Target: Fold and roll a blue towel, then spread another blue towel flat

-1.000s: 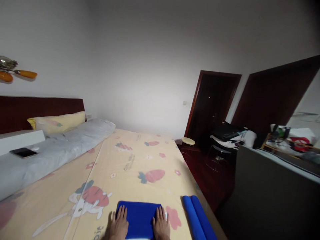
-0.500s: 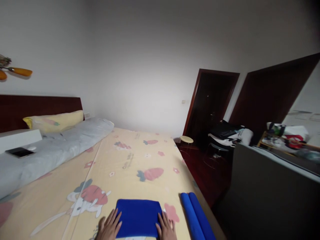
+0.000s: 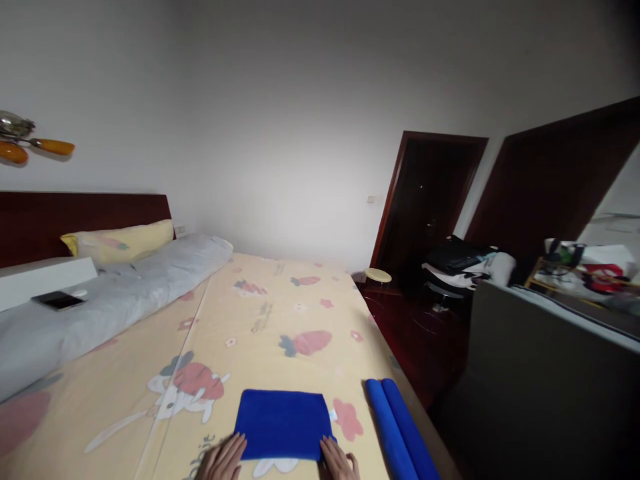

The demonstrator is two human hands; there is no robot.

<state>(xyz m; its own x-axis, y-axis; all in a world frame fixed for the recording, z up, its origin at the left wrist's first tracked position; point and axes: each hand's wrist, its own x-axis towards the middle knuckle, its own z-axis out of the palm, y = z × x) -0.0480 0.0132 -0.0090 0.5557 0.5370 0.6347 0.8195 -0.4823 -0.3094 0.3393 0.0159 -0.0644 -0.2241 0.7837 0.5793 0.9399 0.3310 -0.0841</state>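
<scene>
Bedroom, bed (image 3: 280, 313) with a yellow cartoon sheet; a folded blue towel (image 3: 283, 423) lies flat near the bed's near edge, with two rolled blue towels (image 3: 400, 430) just beside it to the right. My left hand (image 3: 223, 460) has its fingers spread, tips touching the towel's near left corner. My right hand (image 3: 340, 461) touches the near right corner, fingers loosely curled, gripping nothing.
</scene>
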